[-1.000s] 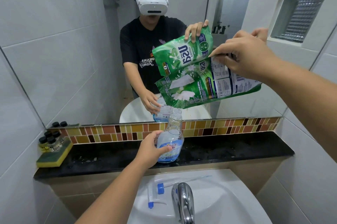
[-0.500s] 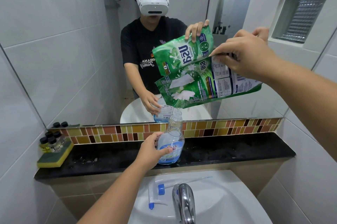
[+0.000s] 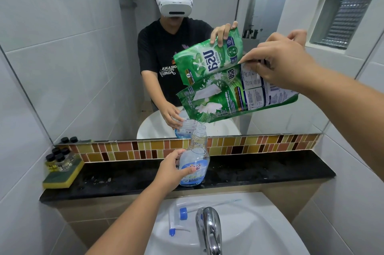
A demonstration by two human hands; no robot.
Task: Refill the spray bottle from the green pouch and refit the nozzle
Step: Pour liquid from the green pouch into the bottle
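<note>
A clear spray bottle point(image 3: 195, 163) with a blue-white label stands upright on the black ledge point(image 3: 270, 171), its neck uncapped. My left hand point(image 3: 172, 169) grips its body from the left. My right hand point(image 3: 278, 61) pinches the upper end of the green pouch point(image 3: 228, 99), which is tipped down to the left with its corner right over the bottle's mouth. A thin stream runs from pouch to neck. The white nozzle point(image 3: 176, 219) with blue collar and long dip tube lies in the sink point(image 3: 259, 229).
A chrome tap point(image 3: 209, 229) rises at the sink's front. At the ledge's left end a yellow-green sponge point(image 3: 62, 175) carries several small black-capped bottles point(image 3: 59, 159). The mirror point(image 3: 83, 67) behind the ledge reflects the scene. White tiled walls close in on both sides.
Hardly anything has moved: both hands keep their grip, and the pouch stays tipped over the bottle's mouth.
</note>
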